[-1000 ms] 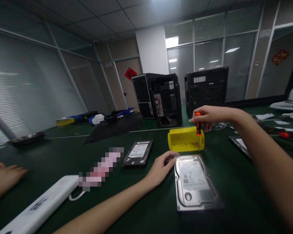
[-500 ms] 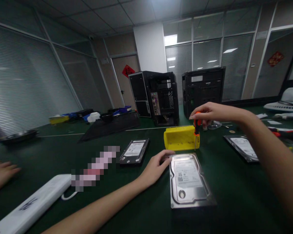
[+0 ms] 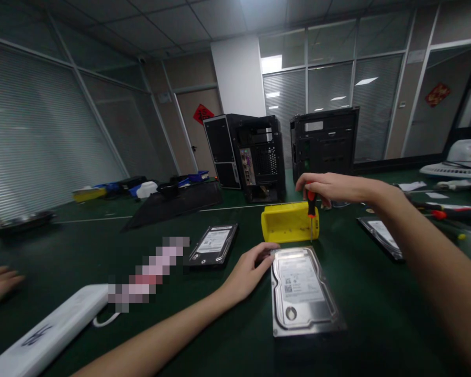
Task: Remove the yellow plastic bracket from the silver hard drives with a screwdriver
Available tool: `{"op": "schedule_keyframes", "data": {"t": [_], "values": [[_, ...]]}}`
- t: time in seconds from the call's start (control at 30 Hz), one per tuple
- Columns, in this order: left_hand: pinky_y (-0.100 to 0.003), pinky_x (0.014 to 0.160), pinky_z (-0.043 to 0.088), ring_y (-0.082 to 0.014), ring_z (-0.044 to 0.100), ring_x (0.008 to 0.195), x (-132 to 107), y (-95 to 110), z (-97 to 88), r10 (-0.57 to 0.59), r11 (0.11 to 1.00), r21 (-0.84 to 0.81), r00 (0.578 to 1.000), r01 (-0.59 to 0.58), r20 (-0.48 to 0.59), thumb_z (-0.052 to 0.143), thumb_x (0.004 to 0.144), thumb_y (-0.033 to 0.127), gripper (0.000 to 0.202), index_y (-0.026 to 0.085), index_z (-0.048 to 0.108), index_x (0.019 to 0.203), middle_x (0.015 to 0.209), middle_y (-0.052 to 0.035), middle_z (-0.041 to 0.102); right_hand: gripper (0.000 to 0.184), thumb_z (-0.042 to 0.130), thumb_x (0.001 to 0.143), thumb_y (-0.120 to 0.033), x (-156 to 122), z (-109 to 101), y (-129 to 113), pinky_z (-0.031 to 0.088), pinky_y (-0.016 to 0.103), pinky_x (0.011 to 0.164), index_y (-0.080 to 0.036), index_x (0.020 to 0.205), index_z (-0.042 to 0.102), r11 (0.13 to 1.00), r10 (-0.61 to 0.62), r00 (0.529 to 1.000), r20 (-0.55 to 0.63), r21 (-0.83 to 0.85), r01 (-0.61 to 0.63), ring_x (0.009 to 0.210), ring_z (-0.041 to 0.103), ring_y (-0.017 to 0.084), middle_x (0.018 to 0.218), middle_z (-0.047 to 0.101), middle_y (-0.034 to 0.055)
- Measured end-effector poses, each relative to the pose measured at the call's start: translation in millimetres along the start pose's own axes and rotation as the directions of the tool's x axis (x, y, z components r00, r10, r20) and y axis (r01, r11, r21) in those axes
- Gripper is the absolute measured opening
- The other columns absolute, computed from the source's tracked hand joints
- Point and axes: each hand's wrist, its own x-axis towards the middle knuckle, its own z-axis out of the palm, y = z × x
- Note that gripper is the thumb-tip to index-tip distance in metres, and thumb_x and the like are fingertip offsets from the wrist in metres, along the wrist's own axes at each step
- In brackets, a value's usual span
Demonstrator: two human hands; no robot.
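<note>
A silver hard drive with a white label lies flat on the green table in front of me. My left hand grips its far left corner, fingers curled and partly hidden behind the edge. Above the drive's far end, my right hand is closed over the top of a red-and-black screwdriver. The screwdriver stands upright, its tip down near the far right corner; whether it touches a screw I cannot tell. Just behind the drive, a yellow plastic bin lies with its opening towards me.
Other hard drives lie to the left and right. Two black computer cases stand behind the bin. A white box sits near left, beside another person's hand. Red-handled pliers lie at right.
My right hand and the screwdriver have come down slightly towards the drive, and the wrist is lower. The left hand keeps its hold. The whole view has shifted a little.
</note>
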Motion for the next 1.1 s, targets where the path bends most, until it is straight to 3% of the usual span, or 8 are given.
{"op": "schedule_keyframes", "data": {"t": [0.1, 0.2, 0.33, 0.47, 0.63, 0.9, 1.1], "values": [[-0.032, 0.088, 0.04, -0.018, 0.052, 0.101, -0.6, -0.2, -0.2, 0.0, 1.0, 0.026, 1.0, 0.0, -0.005, 0.04, 0.088, 0.038, 0.032, 0.023, 0.051, 0.114, 0.111, -0.0025, 0.057, 0.031, 0.034, 0.089, -0.033, -0.8, 1.1, -1.7, 0.046, 0.024, 0.054, -0.021, 0.117, 0.04, 0.991, -0.083, 0.996, 0.045, 0.107, 0.078, 0.062, 0.059, 0.013, 0.09, 0.061, 0.006], [-0.032, 0.088, 0.04, -0.0181, 0.053, 0.1, -0.4, -1.5, -0.3, 0.005, 0.999, 0.046, 1.0, -0.005, -0.011, 0.04, 0.088, 0.038, 0.032, 0.023, 0.052, 0.114, 0.11, -0.0026, 0.058, 0.036, 0.039, 0.087, -0.036, 0.7, 3.1, -2.0, 0.045, 0.023, 0.049, -0.022, 0.12, 0.034, 0.99, -0.117, 0.993, -0.026, 0.073, 0.119, 0.055, 0.058, 0.013, 0.077, 0.06, 0.0016], [-0.032, 0.087, 0.04, -0.0182, 0.053, 0.099, 0.5, -2.7, -0.2, 0.017, 0.998, 0.056, 1.0, -0.016, -0.008, 0.039, 0.089, 0.038, 0.032, 0.023, 0.052, 0.113, 0.109, -0.0028, 0.058, 0.026, 0.041, 0.085, -0.042, 4.0, 4.6, 0.5, 0.042, 0.022, 0.046, -0.021, 0.099, 0.048, 0.992, -0.11, 0.992, -0.063, -0.06, 0.107, 0.049, 0.056, 0.011, 0.072, 0.061, 0.0014], [-0.031, 0.087, 0.04, -0.0181, 0.053, 0.097, 1.5, -2.3, 0.5, 0.025, 0.998, 0.057, 1.0, -0.025, -0.005, 0.039, 0.089, 0.037, 0.031, 0.023, 0.053, 0.113, 0.108, -0.003, 0.059, 0.034, 0.038, 0.083, -0.051, 3.9, 4.8, -0.1, 0.038, 0.023, 0.045, -0.019, 0.08, 0.051, 0.989, -0.073, 0.992, -0.104, -0.138, 0.058, 0.048, 0.053, 0.011, 0.073, 0.062, 0.0036], [-0.032, 0.087, 0.04, -0.0185, 0.053, 0.098, 1.6, -3.8, 1.1, 0.03, 0.998, 0.057, 0.999, -0.029, -0.016, 0.039, 0.088, 0.038, 0.031, 0.023, 0.053, 0.112, 0.108, -0.0031, 0.058, 0.04, 0.022, 0.089, -0.042, 0.7, 3.7, -6.6, 0.036, 0.024, 0.05, -0.019, 0.079, 0.054, 0.976, -0.055, 0.987, -0.149, -0.215, 0.022, 0.053, 0.052, 0.013, 0.071, 0.059, 0.0038], [-0.032, 0.087, 0.04, -0.0186, 0.053, 0.098, 0.6, -3.1, 0.2, 0.024, 0.997, 0.067, 1.0, -0.024, -0.01, 0.039, 0.088, 0.038, 0.032, 0.022, 0.053, 0.112, 0.108, -0.0034, 0.059, 0.032, 0.036, 0.084, -0.046, 6.5, 5.2, -0.6, 0.034, 0.024, 0.052, -0.024, 0.099, 0.054, 0.96, -0.115, 0.969, -0.22, -0.277, 0.051, 0.057, 0.052, 0.014, 0.072, 0.063, 0.0015], [-0.033, 0.087, 0.041, -0.0193, 0.053, 0.098, 0.3, -1.0, 0.6, 0.018, 0.998, 0.053, 1.0, -0.017, -0.017, 0.038, 0.088, 0.039, 0.033, 0.022, 0.053, 0.112, 0.108, -0.0036, 0.059, 0.041, 0.037, 0.082, -0.053, 6.0, 5.8, -2.2, 0.033, 0.023, 0.05, -0.019, 0.073, 0.058, 0.968, -0.142, 0.968, -0.204, -0.233, 0.093, 0.057, 0.052, 0.013, 0.068, 0.06, 0.0028]]}}
